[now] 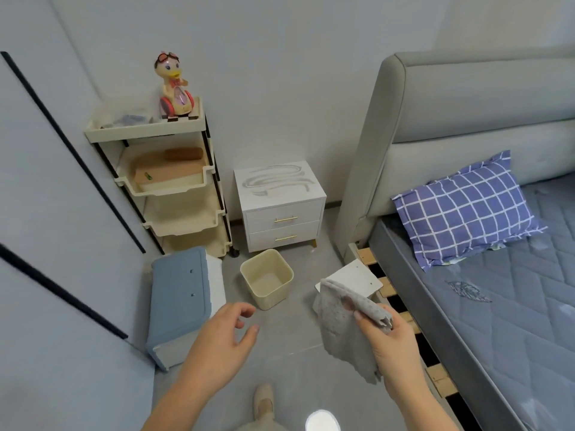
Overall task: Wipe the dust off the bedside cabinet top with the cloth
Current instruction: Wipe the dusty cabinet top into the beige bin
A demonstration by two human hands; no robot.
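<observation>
The right hand (392, 343) pinches a grey cloth (348, 325) — left hand (224, 337) loosely open, empty — well short of the smeared bedside cabinet (280, 194).

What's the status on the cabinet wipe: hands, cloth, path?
Right hand grips cloth, left hand open, empty. Bedside cabinet top still streaked with dust, untouched. Bin on floor in front of cabinet.

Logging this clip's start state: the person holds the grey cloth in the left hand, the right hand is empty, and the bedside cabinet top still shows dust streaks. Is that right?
Not quite: the hands are swapped. The head view shows the grey cloth gripped in the right hand, while the left hand is open and empty. The bedside cabinet top does still show dust streaks.
</observation>
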